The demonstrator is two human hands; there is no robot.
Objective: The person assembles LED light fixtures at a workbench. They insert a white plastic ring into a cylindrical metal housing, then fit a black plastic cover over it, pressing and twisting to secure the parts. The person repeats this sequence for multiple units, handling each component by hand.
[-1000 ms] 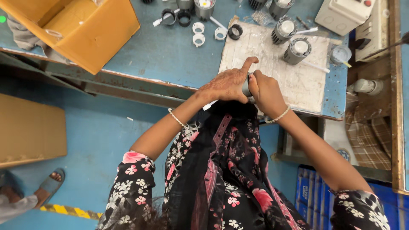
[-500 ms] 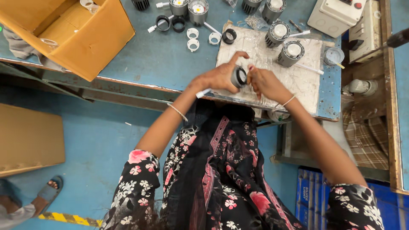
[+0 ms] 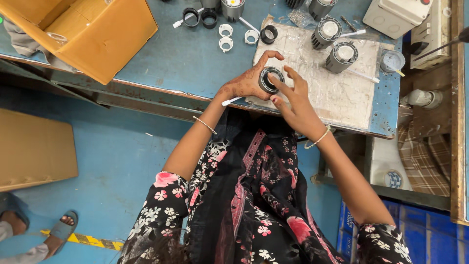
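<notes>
Both hands on a ringed cylindrical housing at the bench edge

The left hand [image 3: 246,80] grips the grey housing [image 3: 270,79] over the white mat [image 3: 337,93]; the right hand [image 3: 293,100], fingers spread, presses its face.

Bright, even light falls on the blue painted metal surface [image 3: 195,54], with only soft, short shadows beside the grey ribbed plastic cylinders [image 3: 340,56] at the far right. No harsh glare. Focus is sharp throughout; straight edges bend slightly toward the corners.
</notes>
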